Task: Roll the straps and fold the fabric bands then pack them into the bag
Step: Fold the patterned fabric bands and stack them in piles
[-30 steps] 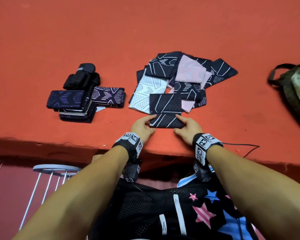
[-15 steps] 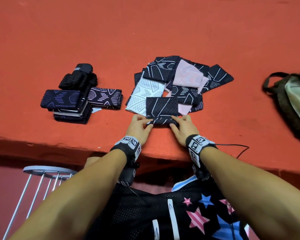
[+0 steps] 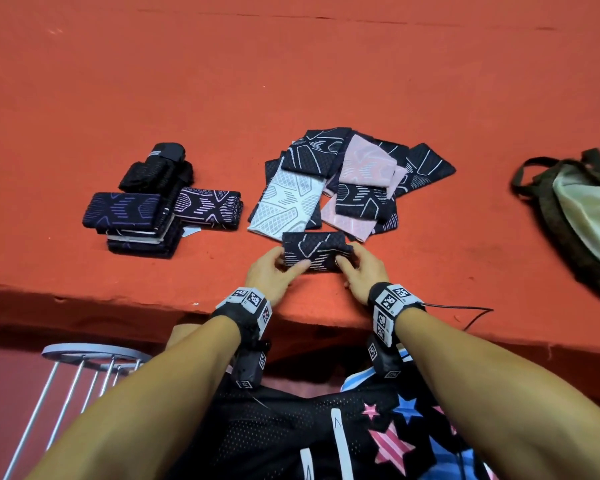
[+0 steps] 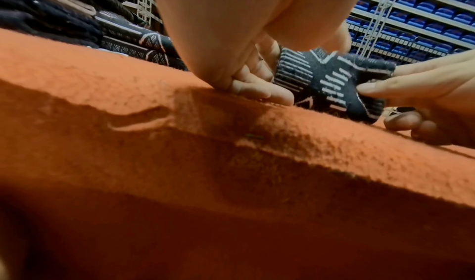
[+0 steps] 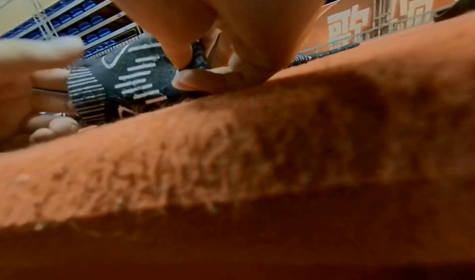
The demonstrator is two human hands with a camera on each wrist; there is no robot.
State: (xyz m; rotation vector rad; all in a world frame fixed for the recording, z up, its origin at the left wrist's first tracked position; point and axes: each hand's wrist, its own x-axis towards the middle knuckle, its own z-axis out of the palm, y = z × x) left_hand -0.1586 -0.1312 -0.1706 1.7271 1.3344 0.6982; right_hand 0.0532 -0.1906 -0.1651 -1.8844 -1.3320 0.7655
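A dark fabric band with white lines [image 3: 314, 251] lies folded over near the front edge of the orange table [image 3: 187, 98]. My left hand [image 3: 274, 270] pinches its left end and my right hand [image 3: 355, 268] pinches its right end. The left wrist view shows the band [image 4: 331, 81] lifted a little between the fingers of both hands; the right wrist view shows the band [image 5: 120, 81] bent into a curve. Behind it sits a loose heap of dark, white and pink bands [image 3: 354, 178]. Folded bands and rolled black straps are stacked at the left [image 3: 153, 202]. The bag [image 3: 582, 216] lies at the far right.
The table's front edge [image 3: 153, 306] runs just under my wrists. A thin black cable [image 3: 465, 311] trails over the edge by my right wrist. A white metal stool [image 3: 90, 358] stands below the table on the left.
The flat dark band has been folded: its near edge was lifted and brought over, so it is now about half as deep. Both hands moved slightly forward with it.
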